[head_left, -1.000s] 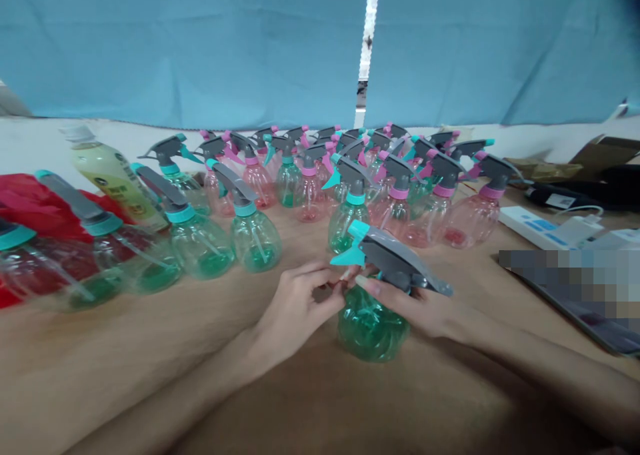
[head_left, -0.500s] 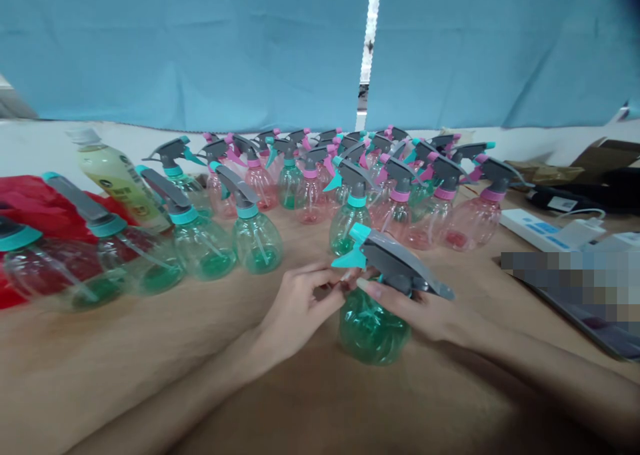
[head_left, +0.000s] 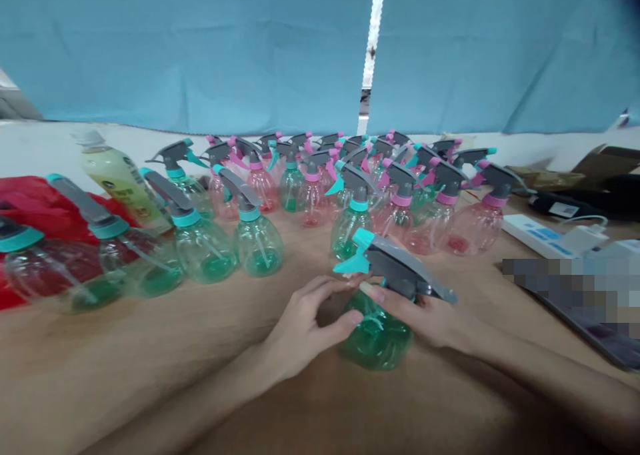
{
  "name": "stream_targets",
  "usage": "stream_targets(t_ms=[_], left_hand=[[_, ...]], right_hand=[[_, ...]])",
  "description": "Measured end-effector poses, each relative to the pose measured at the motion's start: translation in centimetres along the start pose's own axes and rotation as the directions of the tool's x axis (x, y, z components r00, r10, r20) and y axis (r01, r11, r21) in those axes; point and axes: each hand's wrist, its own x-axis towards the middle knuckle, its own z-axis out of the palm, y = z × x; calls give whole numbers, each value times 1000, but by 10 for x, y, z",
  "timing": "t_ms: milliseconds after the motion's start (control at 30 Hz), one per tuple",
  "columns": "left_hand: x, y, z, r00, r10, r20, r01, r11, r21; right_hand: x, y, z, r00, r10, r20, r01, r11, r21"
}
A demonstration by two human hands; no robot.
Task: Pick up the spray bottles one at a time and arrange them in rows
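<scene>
A green spray bottle [head_left: 377, 345] with a grey and turquoise trigger head stands upright on the table in front of me. My right hand [head_left: 420, 315] is wrapped about its neck, just under the spray head, with the thumb across the front. From the other side my left hand [head_left: 310, 321] clasps the bottle's shoulder. Its fingertips meet the bottle near the neck, and the thumb lies lower, against the left front. The far-side fingers of my right hand are hidden by the bottle.
Several pink and green spray bottles [head_left: 313, 205] crowd the table's back. A row of green ones [head_left: 205, 258] stands at left, before a labelled drink bottle [head_left: 120, 181] and red plastic [head_left: 65, 205]. A power strip [head_left: 535, 235] and a partly blurred dark flat device [head_left: 575, 315] lie right.
My left thumb has moved down and away from the fingers, widening from a pinch near the neck to a spread clasp. The right hand keeps its hold. The view has shifted slightly.
</scene>
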Motion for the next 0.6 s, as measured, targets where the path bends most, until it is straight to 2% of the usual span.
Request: stream_targets(t_ms=[233, 467, 600], left_hand=[[-1, -1, 12, 993, 66, 100, -79, 988, 134], [11, 1, 28, 986, 128, 109, -136, 988, 67], [19, -2, 32, 978, 169, 121, -176, 983, 44]], right_hand=[[0, -4, -5, 1000, 10, 26, -12, 997, 70], [5, -5, -23, 976, 2, 216, -65, 956, 288], [9, -1, -24, 982, -12, 191, -49, 948, 313]])
